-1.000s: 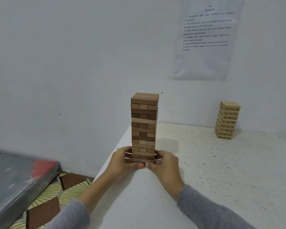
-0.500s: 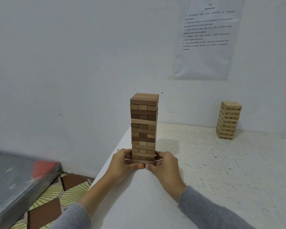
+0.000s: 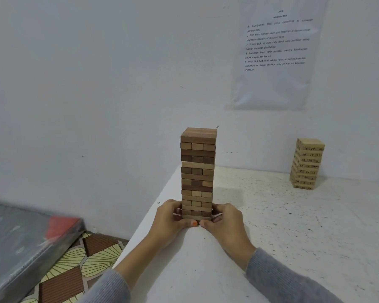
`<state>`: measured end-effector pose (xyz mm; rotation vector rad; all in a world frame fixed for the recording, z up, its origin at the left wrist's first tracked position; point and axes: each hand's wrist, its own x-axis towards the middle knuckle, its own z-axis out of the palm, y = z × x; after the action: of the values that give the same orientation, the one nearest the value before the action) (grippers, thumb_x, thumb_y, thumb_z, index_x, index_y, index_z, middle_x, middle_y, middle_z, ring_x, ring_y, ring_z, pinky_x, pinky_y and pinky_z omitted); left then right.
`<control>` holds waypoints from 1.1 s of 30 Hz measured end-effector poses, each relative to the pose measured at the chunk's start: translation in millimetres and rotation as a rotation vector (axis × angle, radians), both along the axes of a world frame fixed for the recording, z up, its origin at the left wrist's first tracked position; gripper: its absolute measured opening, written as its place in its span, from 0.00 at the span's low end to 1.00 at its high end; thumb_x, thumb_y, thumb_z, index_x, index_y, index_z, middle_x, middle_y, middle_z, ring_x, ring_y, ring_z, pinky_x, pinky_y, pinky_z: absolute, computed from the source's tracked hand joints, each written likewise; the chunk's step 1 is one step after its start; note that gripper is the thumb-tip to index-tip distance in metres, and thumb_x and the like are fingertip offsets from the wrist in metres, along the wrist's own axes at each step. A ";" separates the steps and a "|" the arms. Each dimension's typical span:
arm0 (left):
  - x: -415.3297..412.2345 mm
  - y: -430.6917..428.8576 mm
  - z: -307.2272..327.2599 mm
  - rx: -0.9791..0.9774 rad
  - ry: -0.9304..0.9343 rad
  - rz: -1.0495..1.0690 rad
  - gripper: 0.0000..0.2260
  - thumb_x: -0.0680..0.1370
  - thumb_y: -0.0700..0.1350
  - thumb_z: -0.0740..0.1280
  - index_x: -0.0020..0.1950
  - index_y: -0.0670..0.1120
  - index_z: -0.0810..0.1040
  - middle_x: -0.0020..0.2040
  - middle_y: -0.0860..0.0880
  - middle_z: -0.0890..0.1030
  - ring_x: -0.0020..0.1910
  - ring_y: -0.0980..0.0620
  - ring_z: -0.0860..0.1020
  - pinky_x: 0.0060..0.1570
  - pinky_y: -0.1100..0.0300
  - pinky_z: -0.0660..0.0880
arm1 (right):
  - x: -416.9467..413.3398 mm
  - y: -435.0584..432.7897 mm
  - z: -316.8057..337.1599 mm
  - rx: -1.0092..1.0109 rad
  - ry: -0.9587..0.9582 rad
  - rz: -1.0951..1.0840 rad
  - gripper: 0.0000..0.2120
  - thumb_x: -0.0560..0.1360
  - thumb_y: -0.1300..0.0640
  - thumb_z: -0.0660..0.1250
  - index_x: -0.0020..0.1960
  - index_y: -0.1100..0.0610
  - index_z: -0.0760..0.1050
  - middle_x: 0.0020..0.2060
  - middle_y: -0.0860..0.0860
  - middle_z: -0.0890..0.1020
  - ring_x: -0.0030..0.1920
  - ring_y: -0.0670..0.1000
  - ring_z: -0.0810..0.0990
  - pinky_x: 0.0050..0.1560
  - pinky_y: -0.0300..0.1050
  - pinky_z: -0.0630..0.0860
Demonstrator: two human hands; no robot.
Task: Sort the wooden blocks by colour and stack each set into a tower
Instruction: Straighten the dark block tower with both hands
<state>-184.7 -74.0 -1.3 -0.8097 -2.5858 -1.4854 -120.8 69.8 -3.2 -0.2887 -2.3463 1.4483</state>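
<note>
- Brown wood tower (image 3: 197,171), dark & light blocks mixed, stands upright near left edge of white speckled table (image 3: 271,237).
- L hand (image 3: 169,221) grips tower base from left, fingers curled round it, thumb at front.
- R hand (image 3: 225,224) grips base from right, same way; thumb tips nearly meet.
- Pale numbered tower (image 3: 307,165) at far right by wall, well apart.
- Printed sheet (image 3: 276,53) on wall above.
</note>
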 end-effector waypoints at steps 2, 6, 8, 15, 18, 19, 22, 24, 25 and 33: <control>-2.0 4.9 -0.1 0.003 0.003 -0.002 0.15 0.68 0.40 0.77 0.48 0.55 0.80 0.49 0.49 0.79 0.47 0.52 0.78 0.44 0.72 0.74 | -1.2 5.7 0.6 0.000 -0.005 -0.003 0.21 0.71 0.63 0.74 0.63 0.59 0.77 0.52 0.52 0.83 0.45 0.46 0.79 0.39 0.25 0.72; -6.9 21.7 -2.6 -0.022 0.000 0.010 0.16 0.69 0.41 0.76 0.55 0.48 0.82 0.50 0.50 0.79 0.49 0.50 0.77 0.44 0.73 0.73 | -2.5 20.0 1.6 0.021 -0.016 -0.007 0.21 0.72 0.62 0.74 0.64 0.58 0.77 0.54 0.51 0.83 0.44 0.44 0.78 0.37 0.24 0.72; -8.0 32.6 -1.4 -0.013 0.005 0.008 0.16 0.69 0.40 0.76 0.55 0.47 0.82 0.49 0.50 0.79 0.49 0.50 0.77 0.43 0.74 0.72 | -3.7 29.5 2.5 0.028 -0.021 -0.015 0.21 0.72 0.62 0.74 0.64 0.58 0.77 0.54 0.51 0.83 0.42 0.42 0.77 0.36 0.23 0.72; -12.1 78.1 4.3 0.040 0.024 -0.044 0.14 0.68 0.38 0.76 0.52 0.47 0.82 0.46 0.49 0.78 0.42 0.59 0.74 0.40 0.76 0.70 | -8.8 71.2 6.7 0.046 -0.027 -0.039 0.19 0.72 0.64 0.73 0.62 0.59 0.78 0.43 0.45 0.79 0.37 0.37 0.75 0.34 0.22 0.71; -14.4 99.5 6.0 0.067 0.017 -0.072 0.14 0.69 0.37 0.75 0.54 0.45 0.82 0.44 0.51 0.76 0.41 0.61 0.73 0.39 0.77 0.69 | -12.5 91.8 8.4 0.058 -0.047 -0.060 0.18 0.72 0.64 0.73 0.61 0.59 0.78 0.41 0.42 0.78 0.37 0.39 0.75 0.34 0.23 0.71; -16.1 107.4 6.2 0.070 0.014 -0.083 0.14 0.69 0.36 0.75 0.54 0.45 0.82 0.44 0.51 0.76 0.41 0.61 0.73 0.39 0.77 0.69 | -14.5 99.1 8.5 0.067 -0.049 -0.072 0.18 0.72 0.64 0.73 0.61 0.59 0.78 0.40 0.42 0.78 0.37 0.39 0.76 0.34 0.23 0.71; -19.7 130.8 7.9 0.101 0.014 -0.101 0.14 0.69 0.34 0.74 0.53 0.44 0.82 0.42 0.53 0.75 0.40 0.61 0.74 0.38 0.77 0.69 | -20.0 121.5 7.0 0.066 -0.056 -0.089 0.17 0.72 0.64 0.73 0.60 0.59 0.78 0.38 0.39 0.77 0.36 0.40 0.76 0.34 0.24 0.71; -22.8 146.0 8.1 0.126 -0.008 -0.111 0.14 0.70 0.31 0.73 0.54 0.39 0.80 0.42 0.52 0.74 0.38 0.60 0.77 0.37 0.77 0.70 | -24.5 135.9 5.3 0.079 -0.066 -0.104 0.17 0.72 0.63 0.73 0.60 0.58 0.78 0.39 0.40 0.77 0.39 0.40 0.76 0.35 0.25 0.72; -24.3 152.9 8.1 0.138 -0.033 -0.120 0.14 0.70 0.30 0.72 0.54 0.36 0.79 0.41 0.52 0.74 0.38 0.64 0.78 0.37 0.77 0.70 | -27.1 143.7 3.8 0.081 -0.074 -0.115 0.18 0.72 0.62 0.73 0.61 0.58 0.77 0.41 0.41 0.77 0.40 0.40 0.77 0.36 0.26 0.72; -39.5 211.0 9.4 0.190 -0.044 -0.168 0.14 0.68 0.32 0.74 0.52 0.41 0.82 0.39 0.56 0.76 0.36 0.71 0.76 0.38 0.76 0.70 | -45.3 200.3 -0.6 0.103 -0.098 -0.175 0.18 0.71 0.62 0.74 0.60 0.58 0.77 0.42 0.45 0.80 0.41 0.44 0.78 0.42 0.32 0.77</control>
<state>-224.1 137.0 8.1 -1.0003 -2.4085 -1.7805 -166.2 270.1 -3.8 -0.5333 -2.3950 1.2532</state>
